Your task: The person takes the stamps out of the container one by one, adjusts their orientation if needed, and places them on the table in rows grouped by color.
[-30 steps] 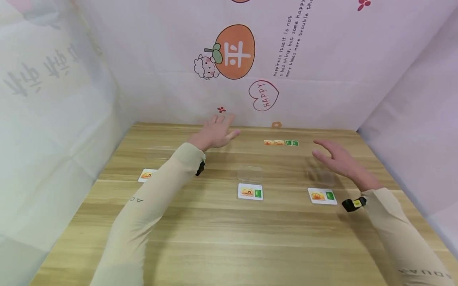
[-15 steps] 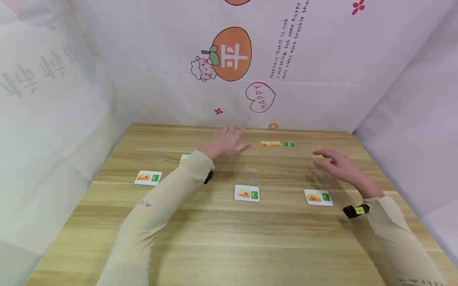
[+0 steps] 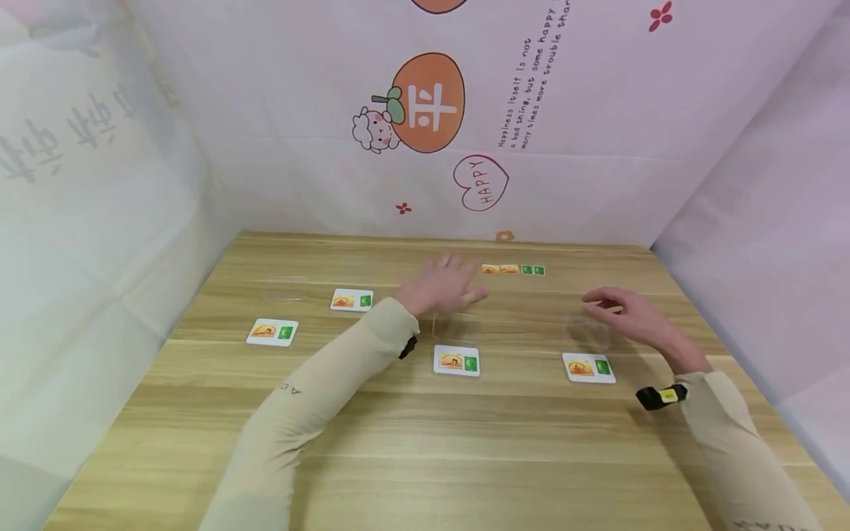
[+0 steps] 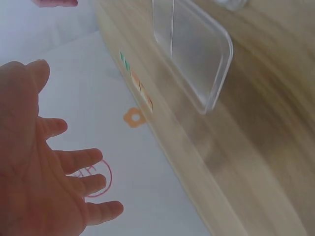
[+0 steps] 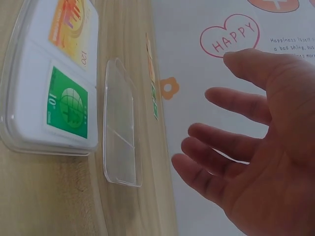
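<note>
Nearer the viewer and further right than half a second ago, the left hand [image 3: 443, 285] now spans the space over the middle clear lid [image 3: 458, 330], and the sleeve [image 3: 332, 383] has uncovered the rear-left white case [image 3: 352, 300]. Blurred from above, that hand shows its bare palm and spread fingers in the left wrist view; it holds nothing. The right hand [image 3: 624, 317] hovers near the right-hand clear lid [image 5: 120, 128], fingers loosely bent, thumb apart, likewise holding nothing.

Only the head view takes in all four white cases on the bench [image 3: 425, 457], each with an orange and a green stamp, and a row of four stamps [image 3: 511, 270] near the back wall [image 3: 299, 110].

Close up, the right wrist view reads "10" on the green stamp [image 5: 69, 101] and "120" on the orange stamp [image 5: 71, 32]; finer print is too small. On the wall, a heart [image 3: 481, 183] says "HAPPY"; beside it, "Happiness itself is not a bad thing, but some happy…".
</note>
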`<state>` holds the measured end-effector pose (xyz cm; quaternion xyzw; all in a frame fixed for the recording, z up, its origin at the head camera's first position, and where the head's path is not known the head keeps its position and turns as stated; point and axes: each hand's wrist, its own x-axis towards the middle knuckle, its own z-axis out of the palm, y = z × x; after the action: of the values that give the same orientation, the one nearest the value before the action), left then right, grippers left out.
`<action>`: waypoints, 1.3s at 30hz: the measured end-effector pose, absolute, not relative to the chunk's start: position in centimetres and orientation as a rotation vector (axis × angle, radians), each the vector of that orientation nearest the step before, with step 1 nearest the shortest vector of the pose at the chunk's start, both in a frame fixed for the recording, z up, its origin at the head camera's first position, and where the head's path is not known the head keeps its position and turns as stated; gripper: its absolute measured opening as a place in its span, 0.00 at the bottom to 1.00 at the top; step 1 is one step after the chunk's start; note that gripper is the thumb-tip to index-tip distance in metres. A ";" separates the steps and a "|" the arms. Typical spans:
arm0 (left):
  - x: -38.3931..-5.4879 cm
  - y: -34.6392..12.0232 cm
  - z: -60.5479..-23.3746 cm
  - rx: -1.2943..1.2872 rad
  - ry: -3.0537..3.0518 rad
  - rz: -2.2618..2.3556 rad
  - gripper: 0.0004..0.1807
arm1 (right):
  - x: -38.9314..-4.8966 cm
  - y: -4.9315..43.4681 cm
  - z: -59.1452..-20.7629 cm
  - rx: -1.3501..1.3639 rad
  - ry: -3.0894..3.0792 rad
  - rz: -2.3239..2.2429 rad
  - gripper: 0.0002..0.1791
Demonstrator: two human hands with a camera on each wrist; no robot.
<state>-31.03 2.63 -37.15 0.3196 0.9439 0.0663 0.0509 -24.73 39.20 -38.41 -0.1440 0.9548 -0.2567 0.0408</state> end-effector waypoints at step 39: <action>-28.3 6.6 -40.2 1.063 2.759 0.232 0.38 | -23.8 39.5 -37.7 -0.572 2.623 -0.807 0.15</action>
<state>-28.30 6.58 -40.19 0.3571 0.9267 0.0780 0.0876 -23.77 39.52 -37.73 -0.2012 0.9223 -0.2839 0.1683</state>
